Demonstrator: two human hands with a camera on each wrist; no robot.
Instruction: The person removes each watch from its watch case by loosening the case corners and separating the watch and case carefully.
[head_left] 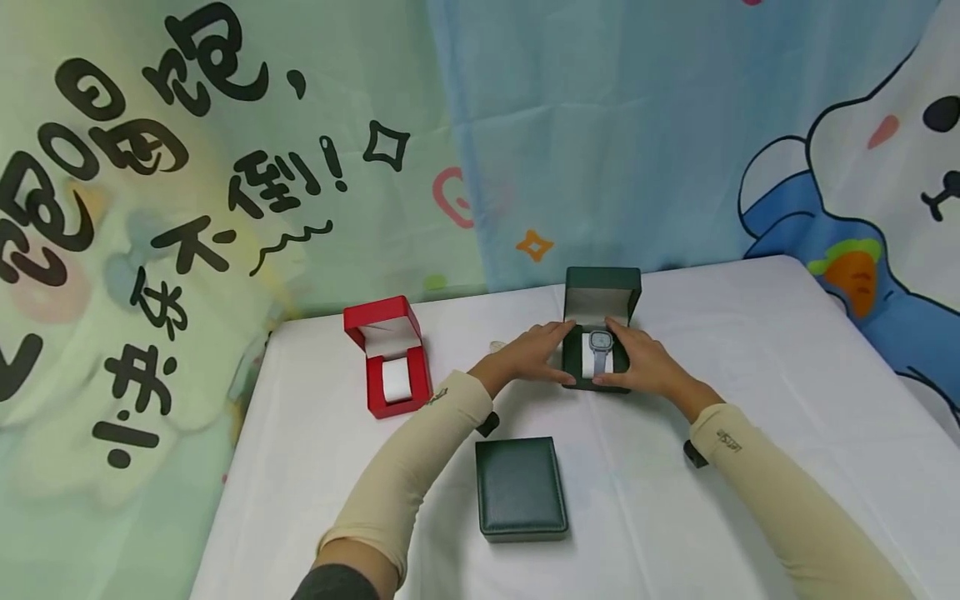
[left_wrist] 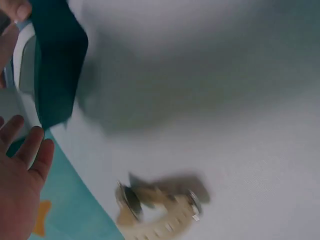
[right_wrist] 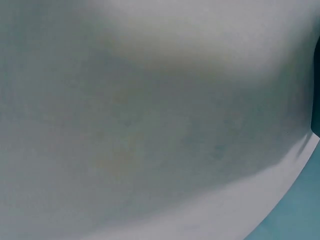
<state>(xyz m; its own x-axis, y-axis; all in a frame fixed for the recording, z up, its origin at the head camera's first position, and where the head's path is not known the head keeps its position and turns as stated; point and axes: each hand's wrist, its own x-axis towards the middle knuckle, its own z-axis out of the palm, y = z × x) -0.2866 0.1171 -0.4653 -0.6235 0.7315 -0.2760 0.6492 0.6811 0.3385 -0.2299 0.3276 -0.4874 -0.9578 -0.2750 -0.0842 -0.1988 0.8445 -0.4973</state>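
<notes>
An open dark green watch box stands at the back of the table. A watch with a grey-blue strap sits on a white cushion inside it. My left hand is at the box's left side, thumb toward the front and fingers near the hinge. In the left wrist view, the left hand's fingers are extended beside the green box wall. My right hand holds the cushion between thumb and forefinger. The right wrist view shows only the box's edge.
A red watch box with a white cushion stands open at the left. In front lies a closed dark green box. A beige-strapped watch lies behind my left wrist. A printed curtain hangs behind the white table.
</notes>
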